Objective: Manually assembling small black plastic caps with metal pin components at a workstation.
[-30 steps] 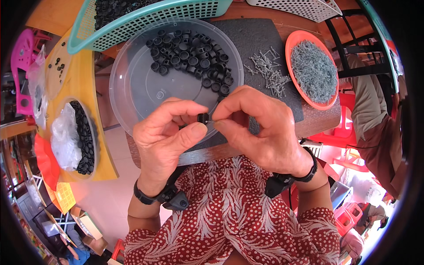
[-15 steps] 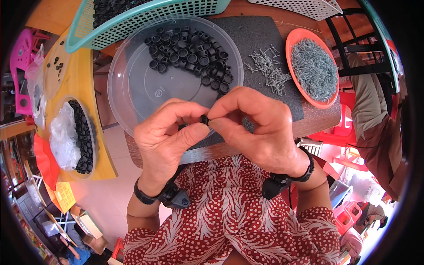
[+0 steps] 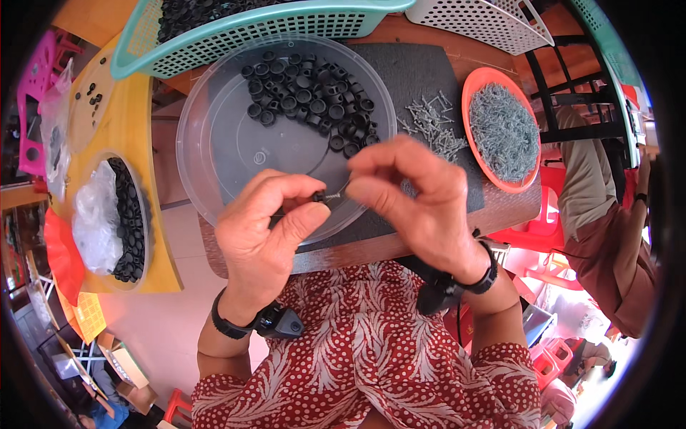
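Observation:
Between thumb and forefinger, my left hand [image 3: 261, 232] pinches a small black plastic cap [image 3: 319, 196]. A silvery screw [image 3: 332, 195] sticks out of it toward the right. Just past the screw's end is my right hand [image 3: 414, 207], slightly blurred, its thumb and forefinger apart with nothing seen between them. Beyond my hands stands a clear round plastic tub [image 3: 221, 143], with many similar black caps [image 3: 303, 96] heaped along its far and right sides. Loose screws [image 3: 431, 121] lie to its right on a dark mat [image 3: 411, 61], beside an orange bowl [image 3: 469, 107] filled with screws [image 3: 504, 132].
A teal basket [image 3: 264, 28] of black parts stands at the back, next to a white basket [image 3: 486, 25]. On a yellow table [image 3: 163, 243] at left sits a tub of black parts [image 3: 128, 222] with a plastic bag [image 3: 98, 218]. Another person [image 3: 600, 207] is at the right.
My right hand has drawn away to the right from the cap, and its fingers have parted. The screw in the cap now shows. The view has shifted slightly.

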`<control>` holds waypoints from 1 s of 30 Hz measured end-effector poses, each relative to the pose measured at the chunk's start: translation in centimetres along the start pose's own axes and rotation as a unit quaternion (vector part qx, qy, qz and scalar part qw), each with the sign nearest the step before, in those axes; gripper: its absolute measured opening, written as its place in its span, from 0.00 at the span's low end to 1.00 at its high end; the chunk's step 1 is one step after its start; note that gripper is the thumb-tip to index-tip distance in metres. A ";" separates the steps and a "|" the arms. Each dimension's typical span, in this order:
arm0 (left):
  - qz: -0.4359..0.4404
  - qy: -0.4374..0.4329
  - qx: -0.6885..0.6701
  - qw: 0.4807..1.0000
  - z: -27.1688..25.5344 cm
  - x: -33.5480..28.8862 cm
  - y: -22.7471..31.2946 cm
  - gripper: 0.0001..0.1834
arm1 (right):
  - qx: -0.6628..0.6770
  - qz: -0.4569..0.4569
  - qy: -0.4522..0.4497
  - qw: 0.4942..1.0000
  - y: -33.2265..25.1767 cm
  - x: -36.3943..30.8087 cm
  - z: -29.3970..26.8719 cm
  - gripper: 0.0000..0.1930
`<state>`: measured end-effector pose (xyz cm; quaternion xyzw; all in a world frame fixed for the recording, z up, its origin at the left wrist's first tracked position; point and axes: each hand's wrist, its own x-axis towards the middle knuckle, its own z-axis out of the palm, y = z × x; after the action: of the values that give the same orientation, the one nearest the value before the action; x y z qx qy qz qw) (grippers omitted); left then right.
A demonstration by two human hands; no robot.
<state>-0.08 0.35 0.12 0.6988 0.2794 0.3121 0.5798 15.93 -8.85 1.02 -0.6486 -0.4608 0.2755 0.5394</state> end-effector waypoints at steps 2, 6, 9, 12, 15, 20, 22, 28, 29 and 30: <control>-0.019 0.018 0.004 1.000 -0.4 0.2 0.1 0.09 | -0.143 -0.087 0.048 0.985 0.9 1.3 -0.8 0.11; -0.046 0.031 -0.047 0.997 -0.7 0.0 -0.1 0.09 | -0.310 -0.208 0.025 0.927 1.8 3.0 -1.7 0.13; -0.042 0.022 -0.073 0.996 -0.7 -0.1 -0.2 0.09 | -0.395 -0.224 0.026 0.890 2.4 3.9 -1.6 0.13; -0.042 0.017 -0.078 0.996 -0.8 -0.1 -0.3 0.09 | -0.416 -0.249 0.004 0.875 3.0 4.8 -1.5 0.07; -0.046 0.011 -0.089 0.995 -0.8 -0.1 -0.3 0.09 | -0.469 -0.235 -0.044 0.850 2.9 5.4 -1.6 0.07; -0.049 0.002 -0.089 0.995 -0.8 0.0 -0.5 0.09 | -0.489 -0.225 -0.084 0.839 2.4 6.3 -1.6 0.10; -0.056 0.002 -0.083 0.995 -0.8 0.1 -0.5 0.09 | -0.476 -0.233 -0.091 0.843 2.6 6.4 -1.6 0.11; -0.093 0.021 -0.125 0.988 -0.7 0.3 -0.1 0.10 | -0.428 -0.256 -0.069 0.864 1.7 5.2 -1.7 0.13; -0.119 0.038 -0.170 0.978 -0.5 0.3 0.1 0.10 | -0.386 -0.257 -0.078 0.883 1.3 4.9 -1.8 0.14; -0.119 0.038 -0.168 0.978 -0.3 0.4 0.3 0.10 | -0.343 -0.256 -0.085 0.900 1.0 4.4 -1.7 0.14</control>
<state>-0.05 0.80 0.53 0.5409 0.3263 0.3093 0.7108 19.57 -5.65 1.17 -0.6270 -0.7213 0.0067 0.2942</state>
